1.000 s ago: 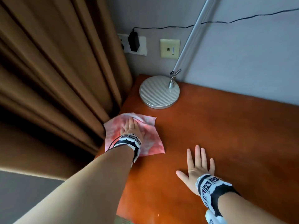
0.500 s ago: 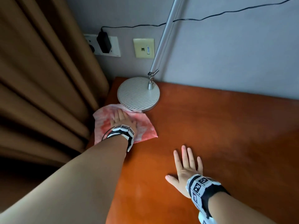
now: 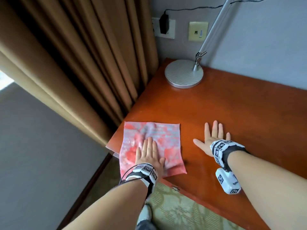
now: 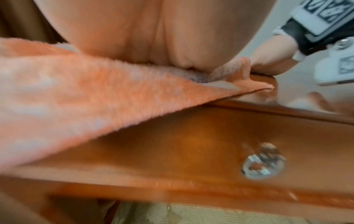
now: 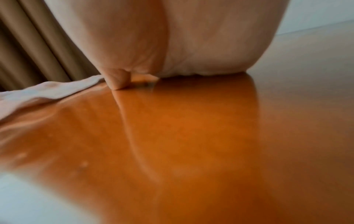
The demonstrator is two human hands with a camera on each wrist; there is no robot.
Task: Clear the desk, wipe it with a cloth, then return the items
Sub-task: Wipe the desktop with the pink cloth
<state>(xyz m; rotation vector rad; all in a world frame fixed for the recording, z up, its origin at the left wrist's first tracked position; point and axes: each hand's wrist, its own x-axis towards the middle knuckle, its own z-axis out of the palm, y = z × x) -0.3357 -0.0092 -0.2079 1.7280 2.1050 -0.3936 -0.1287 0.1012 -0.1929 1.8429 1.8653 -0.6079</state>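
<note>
A pink-and-red mottled cloth [image 3: 154,140] lies spread flat on the near left corner of the orange-brown wooden desk [image 3: 232,110]. My left hand [image 3: 148,153] presses flat on the cloth's near half with straight fingers. In the left wrist view the cloth [image 4: 76,94] overhangs the desk's front edge under my palm. My right hand [image 3: 213,135] rests flat on the bare desk [image 5: 191,144] to the right of the cloth, fingers spread and straight, holding nothing. The cloth's edge [image 5: 47,89] shows at the left of the right wrist view.
A silver lamp with a round ribbed base [image 3: 183,73] stands at the desk's far left corner, its arm slanting up to the right. Brown curtains [image 3: 83,55] hang along the desk's left side. A drawer front with a metal pull [image 4: 262,162] sits below the desk's edge.
My left hand has drawn the cloth back from beside the lamp base toward the near left corner. The right hand stays flat on the desk.
</note>
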